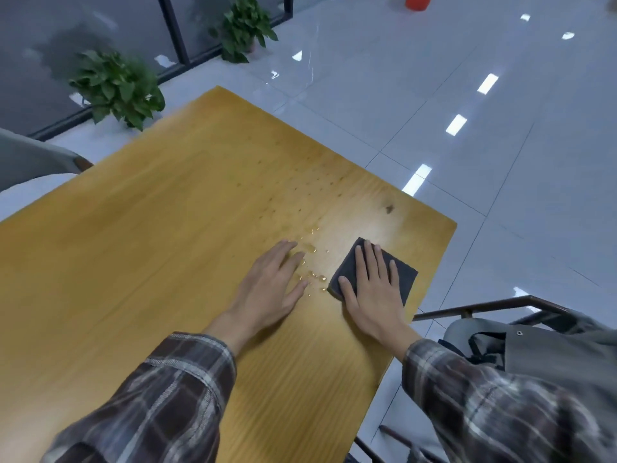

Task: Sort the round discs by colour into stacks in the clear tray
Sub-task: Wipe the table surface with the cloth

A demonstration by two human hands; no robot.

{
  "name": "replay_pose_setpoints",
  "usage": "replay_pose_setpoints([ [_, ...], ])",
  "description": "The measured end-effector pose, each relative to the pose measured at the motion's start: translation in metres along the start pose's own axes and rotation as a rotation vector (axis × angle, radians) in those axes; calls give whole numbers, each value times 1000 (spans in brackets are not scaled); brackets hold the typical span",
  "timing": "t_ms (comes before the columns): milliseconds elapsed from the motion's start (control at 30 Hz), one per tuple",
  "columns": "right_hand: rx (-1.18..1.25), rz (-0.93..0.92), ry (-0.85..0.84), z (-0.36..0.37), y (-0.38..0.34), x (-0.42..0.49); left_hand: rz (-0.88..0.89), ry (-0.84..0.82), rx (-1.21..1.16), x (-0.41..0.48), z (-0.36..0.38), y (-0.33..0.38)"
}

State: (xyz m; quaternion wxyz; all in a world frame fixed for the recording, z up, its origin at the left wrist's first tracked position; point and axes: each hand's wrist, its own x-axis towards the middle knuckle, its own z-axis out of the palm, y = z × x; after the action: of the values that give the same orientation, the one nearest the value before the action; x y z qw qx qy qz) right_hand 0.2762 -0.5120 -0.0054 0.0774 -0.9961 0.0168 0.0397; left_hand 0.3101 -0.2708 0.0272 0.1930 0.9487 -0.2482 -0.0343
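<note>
No round discs and no clear tray are in view. My left hand (pixel 270 289) lies flat on the wooden table (pixel 150 235), fingers apart, holding nothing. My right hand (pixel 370 295) presses flat on a dark grey cloth (pixel 406 273) near the table's right edge, with the thumb at the cloth's near-left corner. Small water drops (pixel 314 276) sit on the wood between the two hands and spread away from me in a scattered trail.
A grey bag (pixel 551 352) rests on a metal-framed chair at the right, below the table edge. Another grey chair (pixel 30 158) stands at the far left. Two potted plants (pixel 117 88) (pixel 245 28) stand on the tiled floor beyond the table.
</note>
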Motion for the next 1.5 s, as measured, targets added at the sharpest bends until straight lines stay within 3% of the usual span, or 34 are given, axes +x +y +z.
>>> replay_pose_setpoints([
  [467,-41,-250,-50,20,-110,13,-278,124,37,-53,-31,-80],
  [767,-39,-479,-73,20,-136,105,-541,195,26,-61,-43,-119],
  [1000,-67,-729,-143,19,-184,173,-914,276,37,-100,-41,-123],
  [1233,-122,-1007,-201,23,-220,152,-1307,262,19,-172,-39,-107],
  [1500,-99,-1270,-258,16,-179,109,-1316,247,99,-199,-25,-100],
])
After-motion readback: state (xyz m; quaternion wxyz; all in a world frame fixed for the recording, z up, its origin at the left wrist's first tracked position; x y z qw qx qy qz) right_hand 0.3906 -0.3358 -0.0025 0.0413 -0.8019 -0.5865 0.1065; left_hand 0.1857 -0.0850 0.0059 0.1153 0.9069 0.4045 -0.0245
